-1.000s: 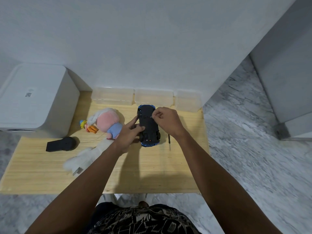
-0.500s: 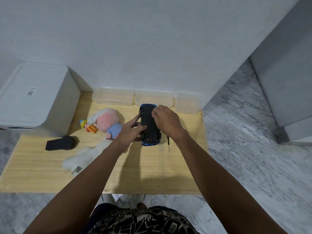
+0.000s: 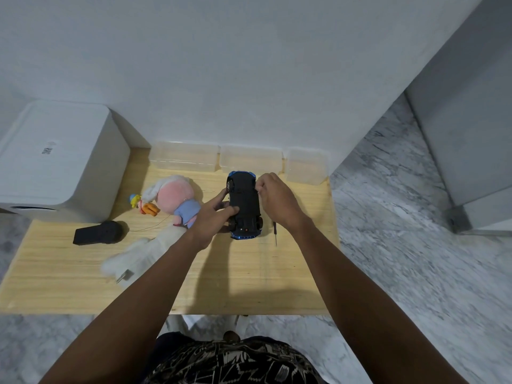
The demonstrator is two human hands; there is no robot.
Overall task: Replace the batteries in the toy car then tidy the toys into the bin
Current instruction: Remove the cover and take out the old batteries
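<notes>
Blue-and-black toy car, pink plush, pale wood table

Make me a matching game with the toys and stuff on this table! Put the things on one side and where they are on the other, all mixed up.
Things:
1. toy car
2. plush doll
3. screwdriver
4. clear plastic boxes

Places:
A. lined up along the wall at the back of the table
B. lying just right of the car, by the right wrist
C. upside down between both hands
D. lying left of the car, beside the left hand

Pairs: 1-C, 2-D, 3-B, 4-A
</notes>
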